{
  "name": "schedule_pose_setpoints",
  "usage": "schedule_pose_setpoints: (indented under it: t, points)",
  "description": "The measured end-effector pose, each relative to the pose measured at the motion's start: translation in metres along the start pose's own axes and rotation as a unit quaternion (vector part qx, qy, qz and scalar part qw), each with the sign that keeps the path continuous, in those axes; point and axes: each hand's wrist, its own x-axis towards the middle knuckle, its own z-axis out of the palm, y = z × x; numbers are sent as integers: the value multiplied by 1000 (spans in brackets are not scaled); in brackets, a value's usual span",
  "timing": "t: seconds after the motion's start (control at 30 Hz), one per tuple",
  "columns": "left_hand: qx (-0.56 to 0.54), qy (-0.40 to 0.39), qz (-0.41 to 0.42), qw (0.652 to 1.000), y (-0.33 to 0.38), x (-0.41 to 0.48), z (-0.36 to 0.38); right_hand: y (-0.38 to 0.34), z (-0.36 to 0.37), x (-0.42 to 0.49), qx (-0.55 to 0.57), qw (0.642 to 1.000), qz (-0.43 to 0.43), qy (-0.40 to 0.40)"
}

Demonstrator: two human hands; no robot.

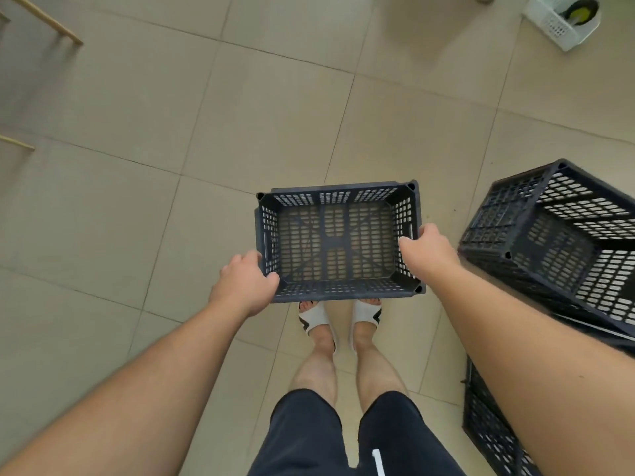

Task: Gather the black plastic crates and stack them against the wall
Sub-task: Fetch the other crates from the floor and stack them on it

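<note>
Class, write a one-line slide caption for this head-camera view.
Both hands, left hand and right hand, hold an empty black crate above a tiled floor, more black crates to the right.

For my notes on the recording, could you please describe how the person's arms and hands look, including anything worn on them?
Both arms are bare along all that shows, with no sleeves in view. The left hand and right hand wear no gloves, and no watch, ring or bracelet is visible on either. Lower down, the person wears dark shorts with a small white mark, and white slides with black accents.
</note>
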Motion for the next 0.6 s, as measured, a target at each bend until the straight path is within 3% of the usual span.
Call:
schedule_pose_setpoints:
  t: [0.3,0.6]
  points:
    - [-55,-16,-65,996,-19,112,85,44,66,118,-40,999,14,12]
    - [-128,30,-144,981,-43,197,149,83,102,206,-40,995,75,54]
